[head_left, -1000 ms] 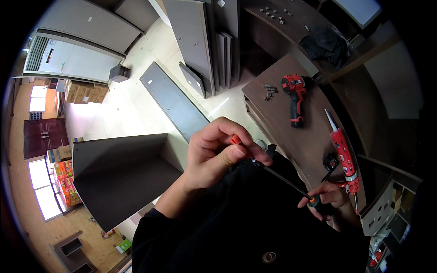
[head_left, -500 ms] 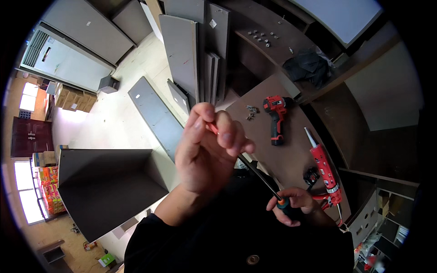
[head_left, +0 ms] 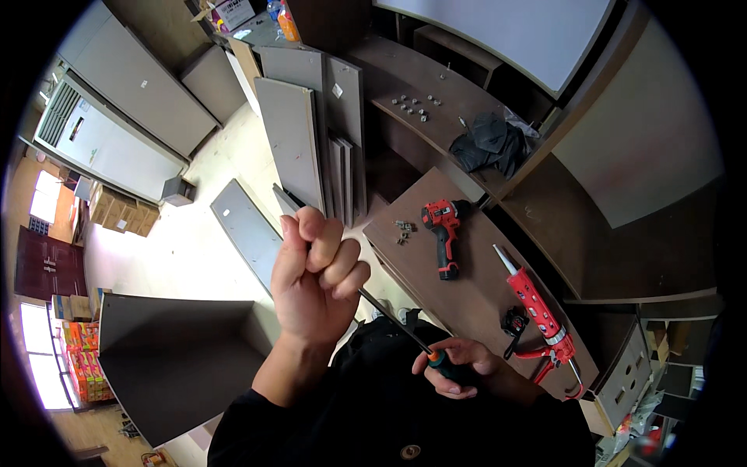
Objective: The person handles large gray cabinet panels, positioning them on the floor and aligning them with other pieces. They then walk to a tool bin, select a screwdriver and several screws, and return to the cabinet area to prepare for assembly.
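Observation:
My left hand (head_left: 320, 268) is raised at the middle of the view, its fingers curled closed. Whatever lies inside them is hidden. My right hand (head_left: 473, 359), lower and further right, grips a screwdriver (head_left: 398, 324) by its dark green and orange handle. The long dark shaft slants up to the left, and its far end disappears behind my left fingers. I cannot tell whether they touch it. Beyond the hands, a red and black cordless drill (head_left: 443, 233) lies on a brown board (head_left: 408, 257), beside several small metal fittings (head_left: 404, 230).
A red caulking gun (head_left: 538, 308) and a black tape measure (head_left: 513, 321) lie on the board's right part. Grey panels (head_left: 288, 140) lean at the back. An open dark cabinet box (head_left: 183, 366) stands left. Small round fittings (head_left: 412, 106) and dark cloth (head_left: 490, 144) sit on a shelf.
My left fingers have curled in, and the small red thing that showed between them is no longer visible. The view has shifted; both hands appear further left, with the screwdriver still in my right hand.

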Demonstrator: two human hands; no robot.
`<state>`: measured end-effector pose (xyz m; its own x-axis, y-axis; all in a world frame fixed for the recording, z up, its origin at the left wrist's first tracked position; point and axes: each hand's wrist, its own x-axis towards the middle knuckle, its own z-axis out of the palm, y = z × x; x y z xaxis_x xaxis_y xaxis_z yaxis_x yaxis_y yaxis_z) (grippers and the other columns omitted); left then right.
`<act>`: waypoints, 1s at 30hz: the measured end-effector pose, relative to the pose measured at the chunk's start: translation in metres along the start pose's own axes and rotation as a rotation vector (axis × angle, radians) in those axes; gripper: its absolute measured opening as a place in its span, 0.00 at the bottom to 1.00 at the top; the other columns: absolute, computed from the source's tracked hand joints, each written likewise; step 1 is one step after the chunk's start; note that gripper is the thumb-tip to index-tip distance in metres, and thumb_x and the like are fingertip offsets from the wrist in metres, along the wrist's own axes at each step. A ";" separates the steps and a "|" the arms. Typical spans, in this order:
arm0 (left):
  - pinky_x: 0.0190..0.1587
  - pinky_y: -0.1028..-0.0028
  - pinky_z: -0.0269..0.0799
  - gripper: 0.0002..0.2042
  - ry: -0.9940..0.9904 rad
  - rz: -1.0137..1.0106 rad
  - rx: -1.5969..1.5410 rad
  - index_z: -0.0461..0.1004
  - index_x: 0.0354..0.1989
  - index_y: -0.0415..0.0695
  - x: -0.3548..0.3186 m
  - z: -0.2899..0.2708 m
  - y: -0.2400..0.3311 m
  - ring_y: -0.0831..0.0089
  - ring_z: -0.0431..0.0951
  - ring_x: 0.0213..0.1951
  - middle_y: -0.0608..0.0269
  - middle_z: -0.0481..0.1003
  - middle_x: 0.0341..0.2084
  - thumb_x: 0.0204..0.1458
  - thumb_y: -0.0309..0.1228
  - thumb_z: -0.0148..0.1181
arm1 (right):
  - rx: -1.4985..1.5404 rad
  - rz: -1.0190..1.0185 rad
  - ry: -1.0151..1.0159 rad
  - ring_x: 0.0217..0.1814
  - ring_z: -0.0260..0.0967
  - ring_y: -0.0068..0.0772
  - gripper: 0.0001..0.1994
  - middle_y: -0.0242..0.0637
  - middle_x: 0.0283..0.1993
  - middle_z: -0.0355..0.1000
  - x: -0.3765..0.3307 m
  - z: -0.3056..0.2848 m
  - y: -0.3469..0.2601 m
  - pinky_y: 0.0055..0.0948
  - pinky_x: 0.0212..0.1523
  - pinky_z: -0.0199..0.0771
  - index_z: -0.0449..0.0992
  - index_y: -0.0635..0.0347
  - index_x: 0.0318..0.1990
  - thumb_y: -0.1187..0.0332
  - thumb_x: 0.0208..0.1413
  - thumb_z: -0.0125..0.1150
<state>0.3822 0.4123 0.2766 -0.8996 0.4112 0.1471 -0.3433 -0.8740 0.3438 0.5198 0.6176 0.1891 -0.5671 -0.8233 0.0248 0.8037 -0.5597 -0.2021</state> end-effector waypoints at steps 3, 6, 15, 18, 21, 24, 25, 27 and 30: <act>0.18 0.82 0.46 0.18 -0.139 -0.027 -0.050 0.62 0.35 0.50 0.005 0.008 -0.002 0.83 0.46 0.16 0.75 0.52 0.16 0.65 0.47 0.29 | 0.058 -0.013 -0.117 0.11 0.58 0.20 0.26 0.40 0.25 0.66 0.006 -0.004 0.002 0.15 0.12 0.58 0.57 0.76 0.57 0.57 0.65 0.40; 0.19 0.81 0.46 0.17 -0.126 0.000 -0.066 0.61 0.35 0.50 0.006 0.022 -0.005 0.82 0.47 0.16 0.75 0.52 0.16 0.65 0.47 0.29 | 0.077 -0.011 -0.163 0.11 0.58 0.20 0.26 0.39 0.25 0.67 0.011 -0.003 0.003 0.15 0.12 0.58 0.57 0.76 0.56 0.57 0.65 0.41; 0.21 0.80 0.48 0.17 0.056 0.078 0.107 0.60 0.29 0.50 0.019 0.005 -0.007 0.82 0.48 0.18 0.75 0.50 0.16 0.65 0.44 0.31 | -0.511 -0.192 0.378 0.19 0.61 0.22 0.20 0.39 0.27 0.68 0.011 0.015 -0.008 0.18 0.21 0.63 0.65 0.70 0.56 0.63 0.64 0.44; 0.22 0.80 0.48 0.16 0.090 0.133 0.110 0.61 0.29 0.50 0.015 -0.001 -0.010 0.82 0.49 0.19 0.75 0.51 0.16 0.65 0.45 0.33 | -0.595 -0.178 0.443 0.20 0.62 0.21 0.20 0.37 0.26 0.68 0.011 0.017 -0.007 0.18 0.22 0.63 0.64 0.70 0.57 0.64 0.64 0.44; 0.22 0.80 0.48 0.16 0.096 0.171 0.100 0.60 0.29 0.50 0.011 -0.009 -0.010 0.81 0.49 0.19 0.74 0.50 0.16 0.65 0.44 0.34 | -0.768 -0.177 0.508 0.21 0.62 0.18 0.19 0.34 0.26 0.68 0.014 0.018 -0.007 0.17 0.23 0.63 0.65 0.69 0.56 0.65 0.64 0.45; 0.23 0.79 0.48 0.15 0.072 0.189 0.070 0.60 0.29 0.49 0.011 -0.013 -0.010 0.81 0.48 0.19 0.74 0.50 0.16 0.65 0.43 0.35 | -1.029 -0.248 0.575 0.20 0.62 0.14 0.18 0.31 0.25 0.68 0.014 0.018 -0.005 0.16 0.23 0.63 0.68 0.69 0.54 0.63 0.63 0.48; 0.23 0.79 0.48 0.15 0.066 0.194 0.069 0.60 0.29 0.49 0.009 -0.014 -0.011 0.81 0.48 0.19 0.74 0.49 0.16 0.65 0.43 0.35 | -1.115 -0.254 0.608 0.21 0.64 0.17 0.18 0.32 0.26 0.69 0.013 0.019 -0.005 0.18 0.23 0.65 0.69 0.67 0.53 0.64 0.61 0.51; 0.23 0.79 0.48 0.15 0.089 0.212 0.073 0.60 0.28 0.49 0.004 -0.019 -0.012 0.80 0.48 0.19 0.74 0.49 0.16 0.65 0.43 0.35 | -1.495 -0.408 0.709 0.22 0.68 0.24 0.18 0.35 0.27 0.71 0.014 0.016 -0.002 0.22 0.24 0.68 0.70 0.65 0.53 0.66 0.57 0.56; 0.23 0.79 0.48 0.15 0.147 0.241 0.088 0.60 0.28 0.49 0.007 -0.028 -0.013 0.81 0.48 0.18 0.74 0.49 0.15 0.65 0.42 0.35 | -2.180 -0.676 0.926 0.28 0.72 0.39 0.21 0.39 0.30 0.72 0.022 0.020 0.002 0.32 0.28 0.72 0.72 0.61 0.51 0.70 0.48 0.66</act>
<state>0.3728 0.4192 0.2476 -0.9840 0.1470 0.1002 -0.0962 -0.9135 0.3953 0.5129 0.5967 0.2084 -0.9273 -0.0968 0.3617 -0.3189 0.7106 -0.6272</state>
